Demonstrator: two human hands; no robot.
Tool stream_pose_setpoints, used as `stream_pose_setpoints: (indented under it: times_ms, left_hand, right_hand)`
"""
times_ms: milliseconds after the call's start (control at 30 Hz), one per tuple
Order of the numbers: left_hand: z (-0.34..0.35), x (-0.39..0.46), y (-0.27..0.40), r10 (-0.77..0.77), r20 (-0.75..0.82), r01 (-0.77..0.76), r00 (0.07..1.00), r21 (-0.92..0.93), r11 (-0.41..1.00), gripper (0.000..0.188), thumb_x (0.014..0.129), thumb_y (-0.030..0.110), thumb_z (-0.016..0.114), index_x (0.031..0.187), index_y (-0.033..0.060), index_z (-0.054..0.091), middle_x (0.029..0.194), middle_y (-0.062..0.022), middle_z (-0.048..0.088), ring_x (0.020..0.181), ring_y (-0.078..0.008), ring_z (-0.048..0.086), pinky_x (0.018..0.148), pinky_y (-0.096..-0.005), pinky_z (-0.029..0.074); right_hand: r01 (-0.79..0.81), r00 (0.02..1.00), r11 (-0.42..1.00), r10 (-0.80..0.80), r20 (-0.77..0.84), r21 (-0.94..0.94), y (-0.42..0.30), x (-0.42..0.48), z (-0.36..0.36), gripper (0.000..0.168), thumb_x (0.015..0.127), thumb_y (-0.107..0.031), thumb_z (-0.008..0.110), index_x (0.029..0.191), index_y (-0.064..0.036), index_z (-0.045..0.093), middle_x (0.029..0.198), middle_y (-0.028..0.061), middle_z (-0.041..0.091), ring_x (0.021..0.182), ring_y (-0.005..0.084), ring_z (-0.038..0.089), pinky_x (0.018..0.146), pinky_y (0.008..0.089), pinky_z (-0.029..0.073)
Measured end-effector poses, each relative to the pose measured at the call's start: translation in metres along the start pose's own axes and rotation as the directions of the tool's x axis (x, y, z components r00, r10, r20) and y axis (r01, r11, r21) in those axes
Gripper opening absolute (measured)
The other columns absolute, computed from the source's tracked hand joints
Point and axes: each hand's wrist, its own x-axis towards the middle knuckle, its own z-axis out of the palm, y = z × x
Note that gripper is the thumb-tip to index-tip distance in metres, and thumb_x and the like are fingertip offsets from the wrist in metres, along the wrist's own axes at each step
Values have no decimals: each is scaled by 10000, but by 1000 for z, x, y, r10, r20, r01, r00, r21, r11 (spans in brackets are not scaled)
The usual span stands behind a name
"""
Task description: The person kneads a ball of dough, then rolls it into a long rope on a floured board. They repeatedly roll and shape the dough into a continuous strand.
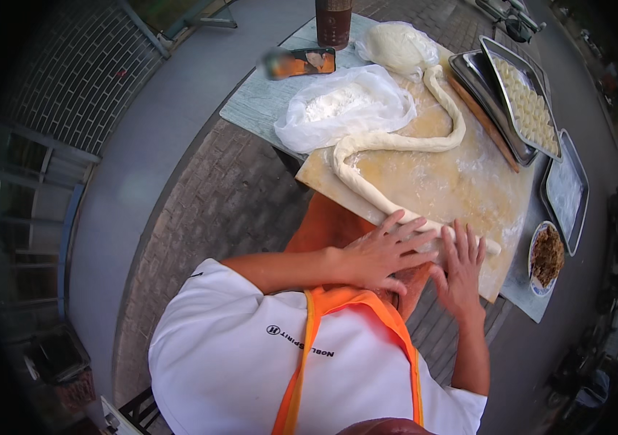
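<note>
A long rope of dough (396, 142) winds in an S-shape over a floured wooden board (428, 179). Its near end reaches the board's front edge. My left hand (387, 251) lies with spread fingers, their tips on this near stretch of the rope. Beside it, my right hand (460, 266) has its fingers extended across the rope, close to its rounded end. Neither hand is wrapped around the dough. At the board's far left sits an open plastic bag of white flour (341, 103). Behind it, a large dough lump in a clear plastic bag (398, 43) rests near the rope's far end.
A rolling pin (483, 122) lies along the board's right side. Beyond it are stacked metal trays, the top tray (523, 98) holding several dough pieces. Another tray (567, 187) and a bowl of brown filling (547, 255) stand at right. A phone (314, 61) and dark cup (334, 24) are far left.
</note>
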Motion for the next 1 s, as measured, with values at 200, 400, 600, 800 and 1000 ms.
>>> stream_pose_setpoints:
  times_ms: [200,400,600,800,1000]
  left_hand:
    - [-36,6,-56,-27,-129,33,991,45,998,719,945,320,749,1568,79,483,1577,-165,500,1507,-340,443,1271,-603,243]
    - [-105,-35,-114,-75,-16,76,997,371,925,529,909,192,760,1399,76,598,1343,-98,639,1395,-280,550,1272,-583,259]
    - [-129,-32,-128,16,112,-61,994,413,909,321,888,214,794,1161,121,654,1059,-40,623,1210,-234,613,1162,-528,355]
    - [-121,-36,-127,36,75,-64,997,416,907,365,882,231,807,1221,165,687,1007,-14,608,1095,-209,613,1074,-463,375]
    - [-127,-31,-121,-14,96,-33,995,466,884,459,901,243,796,1343,181,685,1012,-10,604,1092,-200,603,1072,-469,356]
  right_hand:
    - [-139,975,990,132,-180,-23,15,58,9,748,1040,-460,606,1667,-118,385,1721,172,352,1605,390,278,1307,598,113]
    - [198,936,962,-130,-328,185,-57,114,12,609,949,-214,758,1496,-50,546,1426,171,606,1358,366,552,1183,509,397]
    - [246,952,930,-178,-250,273,-34,120,19,262,938,-122,729,1188,-50,703,1066,112,640,1022,336,615,882,442,522]
    - [117,972,975,-74,-221,189,-13,112,7,443,959,-224,738,1357,-51,652,1276,142,664,1211,360,603,1057,469,481]
    - [98,954,983,-47,-297,158,-107,137,48,784,1020,-482,632,1607,-16,401,1679,183,404,1554,350,370,1301,542,238]
